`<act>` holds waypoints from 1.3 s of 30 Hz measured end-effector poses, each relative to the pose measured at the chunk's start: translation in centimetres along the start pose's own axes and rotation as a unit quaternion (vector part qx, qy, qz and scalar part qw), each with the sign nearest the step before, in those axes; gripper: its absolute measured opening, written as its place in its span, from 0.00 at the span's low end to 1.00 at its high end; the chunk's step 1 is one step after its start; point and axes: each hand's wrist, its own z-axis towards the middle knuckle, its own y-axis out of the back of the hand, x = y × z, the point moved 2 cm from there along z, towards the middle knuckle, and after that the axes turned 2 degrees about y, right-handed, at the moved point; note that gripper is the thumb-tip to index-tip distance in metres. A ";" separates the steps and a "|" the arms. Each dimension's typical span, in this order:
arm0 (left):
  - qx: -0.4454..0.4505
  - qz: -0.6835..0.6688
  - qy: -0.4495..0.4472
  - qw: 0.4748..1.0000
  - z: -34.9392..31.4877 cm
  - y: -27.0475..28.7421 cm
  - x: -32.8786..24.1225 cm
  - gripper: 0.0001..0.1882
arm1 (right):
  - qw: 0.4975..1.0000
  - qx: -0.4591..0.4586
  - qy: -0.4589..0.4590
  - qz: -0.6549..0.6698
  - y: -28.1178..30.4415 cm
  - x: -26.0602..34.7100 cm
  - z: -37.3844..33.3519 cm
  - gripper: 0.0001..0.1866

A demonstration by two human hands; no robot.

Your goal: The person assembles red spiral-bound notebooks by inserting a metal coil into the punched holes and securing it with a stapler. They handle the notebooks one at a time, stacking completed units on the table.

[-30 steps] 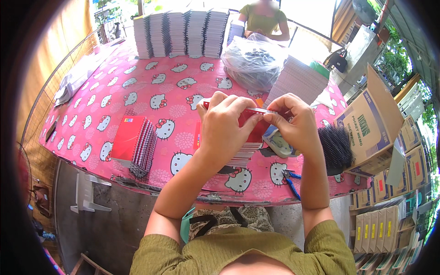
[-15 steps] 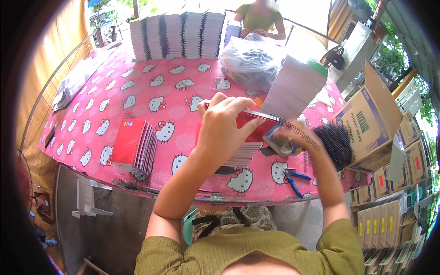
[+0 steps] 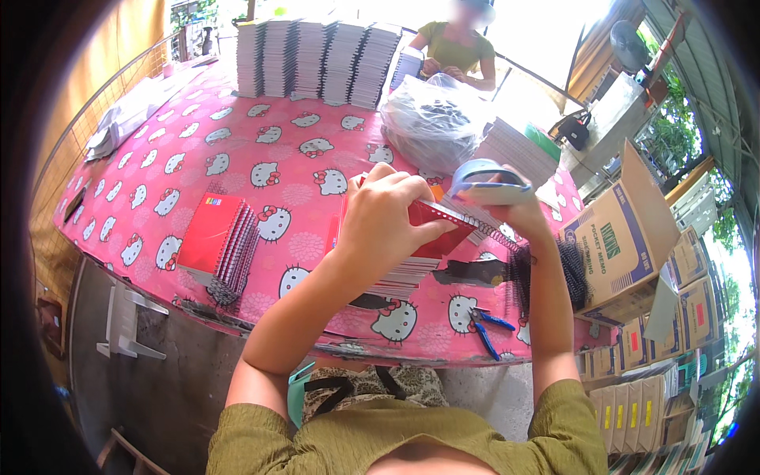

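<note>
My left hand (image 3: pixel 384 218) grips a red-covered notebook (image 3: pixel 431 226) by its punched edge, thumb in front and fingers over the top. Beneath it lies a stack of paper blocks (image 3: pixel 400 277), partly hidden by my forearm. A thin dark spiral coil (image 3: pixel 500 237) trails from the right end of the punched edge. My right hand (image 3: pixel 514 207) is closed around a round blue-grey object (image 3: pixel 484 176), raised above the coil; its kind is unclear. Blue-handled cutting pliers (image 3: pixel 491 331) lie near the table's front edge. A pile of red notebooks (image 3: pixel 218 237) stands on the left.
Black spiral coils (image 3: pixel 566 273) are heaped beside an open cardboard box (image 3: pixel 617 233) at the right. Tall stacks of bound notebooks (image 3: pixel 317 63) and a filled clear plastic bag (image 3: pixel 435 123) stand at the back. Another person (image 3: pixel 459 51) sits across the pink tablecloth (image 3: pixel 237 170).
My right hand has lifted the round blue-grey object off the table and up beside the notebook's edge. My left hand keeps its hold on the notebook. The view has shifted slightly.
</note>
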 end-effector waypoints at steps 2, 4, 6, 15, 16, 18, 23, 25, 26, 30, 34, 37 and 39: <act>0.039 -0.013 0.040 0.998 0.0 0.2 0.3 0.17 | 0.877 -0.004 0.114 0.468 0.0 1.7 -0.2 0.17; 0.063 -0.016 0.070 0.995 0.0 0.3 0.1 0.17 | 0.821 0.018 0.148 0.551 -0.1 3.4 0.1 0.13; 0.083 -0.002 0.086 0.993 0.3 0.4 -0.1 0.17 | 0.978 0.023 0.094 0.184 -0.6 2.8 0.2 0.12; 0.007 -0.027 0.056 0.998 0.5 1.1 0.6 0.26 | 0.993 0.054 0.098 0.041 -0.2 3.4 2.1 0.22; -0.035 0.000 0.024 0.999 0.0 1.2 0.8 0.25 | 0.896 0.000 -0.035 0.443 -0.8 2.7 0.7 0.24; -0.050 -0.088 0.118 0.988 -0.8 1.5 1.5 0.25 | 0.979 -0.002 0.064 0.196 -1.7 4.5 1.6 0.25; -0.114 -0.379 0.249 0.884 -3.4 1.2 3.4 0.22 | 0.911 0.060 0.016 0.408 -2.1 5.1 2.9 0.24; -0.130 -0.402 0.256 0.870 -4.0 1.4 3.9 0.20 | 0.954 0.040 0.039 0.294 -3.1 6.7 3.3 0.24; -0.132 -0.433 0.256 0.854 -4.1 1.5 3.8 0.20 | 0.986 0.018 0.051 0.156 -3.1 7.1 3.9 0.24; -0.131 -0.458 0.260 0.840 -4.6 2.0 3.9 0.18 | 0.988 0.044 0.090 0.121 -3.0 7.3 3.4 0.23; -0.121 -0.521 0.256 0.805 -4.5 2.1 4.1 0.15 | 0.997 -0.044 0.010 0.062 -5.4 1.2 1.7 0.17; -0.113 -0.560 0.256 0.780 -3.6 1.9 3.1 0.11 | 0.980 -0.103 -0.080 -0.149 -8.0 -6.2 -3.1 0.14; -0.105 -0.562 0.250 0.781 -3.6 1.6 4.1 0.12 | 0.973 -0.098 -0.073 -0.194 -10.7 -6.4 -6.6 0.17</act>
